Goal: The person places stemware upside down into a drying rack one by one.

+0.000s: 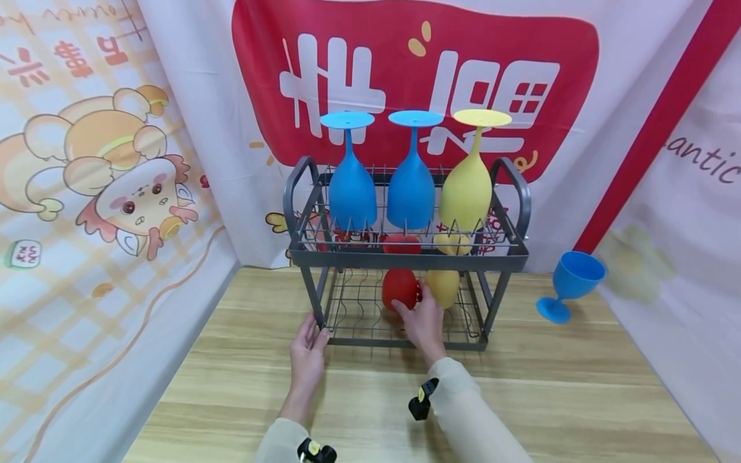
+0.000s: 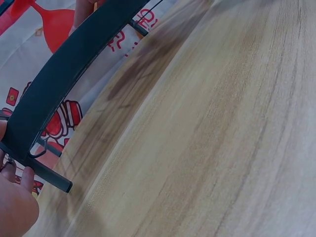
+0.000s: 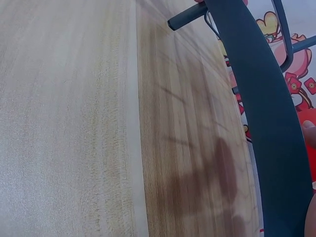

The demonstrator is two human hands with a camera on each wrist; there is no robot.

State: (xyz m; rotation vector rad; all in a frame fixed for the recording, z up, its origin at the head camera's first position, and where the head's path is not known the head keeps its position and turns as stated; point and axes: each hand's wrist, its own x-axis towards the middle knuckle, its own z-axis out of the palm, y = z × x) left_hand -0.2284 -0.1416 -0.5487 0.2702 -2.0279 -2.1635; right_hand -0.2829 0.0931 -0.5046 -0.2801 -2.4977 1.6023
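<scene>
A grey two-tier wire rack [image 1: 405, 260] stands on the wooden table [image 1: 579, 386]. On its top tier two blue goblets [image 1: 352, 190] and one yellow goblet [image 1: 466, 190] stand upside down. The lower tier holds a red goblet [image 1: 398, 287] and a second yellow goblet [image 1: 444, 286]. My right hand [image 1: 422, 318] reaches into the lower tier and grips the red goblet's bowl. My left hand [image 1: 309, 347] holds the rack's front left leg near its foot. The left wrist view shows the fingertips [image 2: 27, 174] against the dark rack bar [image 2: 64, 74].
A blue goblet [image 1: 570, 280] stands upright on the table to the right of the rack. Printed cloth backdrops close in the table at the left, back and right. Bare wood lies in front of the rack.
</scene>
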